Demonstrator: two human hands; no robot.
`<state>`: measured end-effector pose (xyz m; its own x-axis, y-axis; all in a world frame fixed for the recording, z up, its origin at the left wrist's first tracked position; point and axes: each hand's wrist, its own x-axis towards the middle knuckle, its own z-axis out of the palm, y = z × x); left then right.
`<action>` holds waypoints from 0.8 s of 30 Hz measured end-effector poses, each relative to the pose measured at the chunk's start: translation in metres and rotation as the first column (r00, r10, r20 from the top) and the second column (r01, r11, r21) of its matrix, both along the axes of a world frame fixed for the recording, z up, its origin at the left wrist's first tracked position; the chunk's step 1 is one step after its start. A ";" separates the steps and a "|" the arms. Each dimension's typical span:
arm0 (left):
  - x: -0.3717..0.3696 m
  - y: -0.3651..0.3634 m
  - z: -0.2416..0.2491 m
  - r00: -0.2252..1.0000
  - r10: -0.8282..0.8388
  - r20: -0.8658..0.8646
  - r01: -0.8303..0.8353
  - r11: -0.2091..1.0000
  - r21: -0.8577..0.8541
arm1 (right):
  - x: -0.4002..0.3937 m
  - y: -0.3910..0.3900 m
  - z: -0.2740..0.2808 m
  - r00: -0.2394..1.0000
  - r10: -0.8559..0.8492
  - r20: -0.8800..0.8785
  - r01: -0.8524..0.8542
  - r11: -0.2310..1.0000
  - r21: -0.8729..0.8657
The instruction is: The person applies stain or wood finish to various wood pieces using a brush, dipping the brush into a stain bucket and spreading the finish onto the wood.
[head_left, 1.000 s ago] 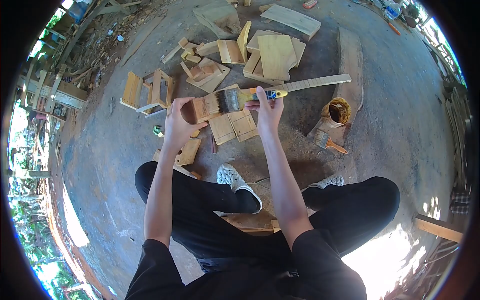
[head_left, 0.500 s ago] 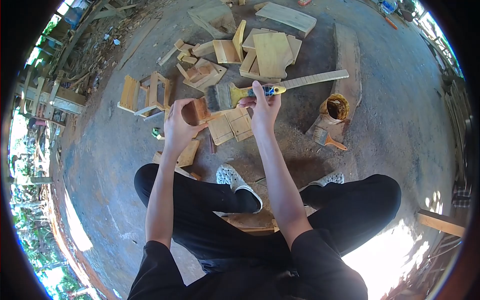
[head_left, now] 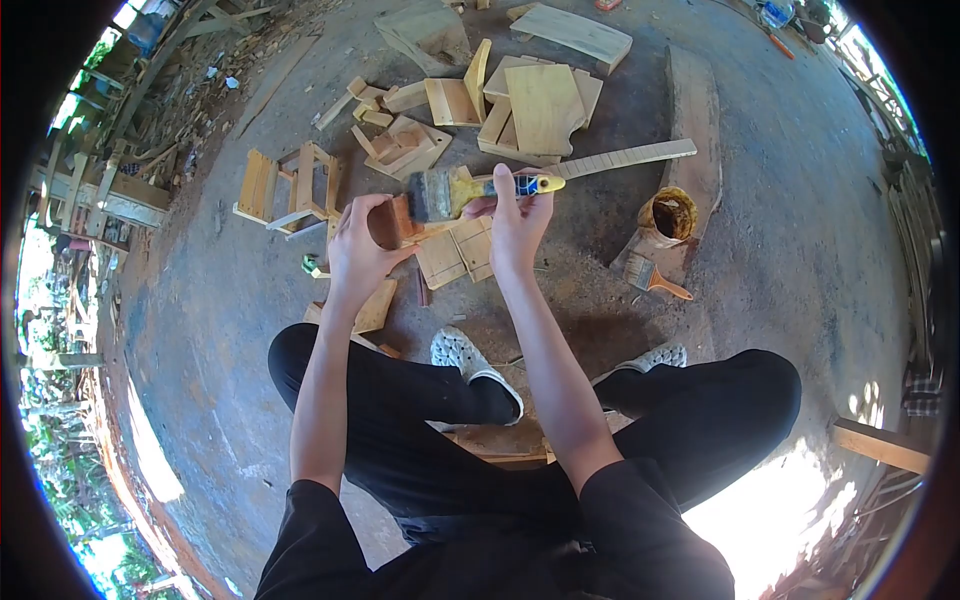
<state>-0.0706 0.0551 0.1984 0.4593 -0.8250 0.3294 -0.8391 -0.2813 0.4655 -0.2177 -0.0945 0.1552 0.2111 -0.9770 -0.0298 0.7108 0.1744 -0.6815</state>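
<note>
My left hand [head_left: 362, 250] is closed around a small reddish-brown wooden piece [head_left: 384, 226], with the fingers on its top and left side. In my right hand [head_left: 518, 222] is a wide paintbrush [head_left: 468, 193], held by its handle, which ends in a yellow tip pointing right. The dark bristles lie against or just over the right side of the wooden piece; exact contact is hard to tell. Below the brush, pale slatted wood [head_left: 455, 255] shows between my hands.
A stained pot [head_left: 668, 217] and a second brush [head_left: 655, 278] sit on a long plank [head_left: 697, 120] at the right. Wooden blocks and panels [head_left: 545, 108] lie ahead, and a small wooden frame [head_left: 290, 190] stands at the left. My shoes are below my hands.
My right hand and the paintbrush have shifted slightly left, so the bristles are further over the wooden piece. My left hand has barely moved.
</note>
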 end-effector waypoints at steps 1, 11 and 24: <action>0.000 0.000 0.000 1.000 -0.008 0.003 0.008 1.000 -0.003 | -0.001 -0.002 -0.003 0.998 0.048 -0.048 -0.050 0.998 -0.041; -0.002 -0.003 -0.005 0.999 0.041 0.031 -0.041 0.999 -0.014 | -0.015 -0.011 0.027 0.999 0.042 0.020 -0.039 0.988 -0.147; 0.004 0.002 -0.007 0.974 0.218 0.068 -0.218 0.976 -0.005 | -0.017 -0.014 -0.009 0.994 -0.049 -0.101 0.043 0.997 -0.060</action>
<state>-0.0667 0.0575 0.1916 0.6048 -0.7081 0.3645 -0.7872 -0.4621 0.4085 -0.2349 -0.1083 0.1461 0.1645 -0.9863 0.0080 0.6432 0.1011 -0.7590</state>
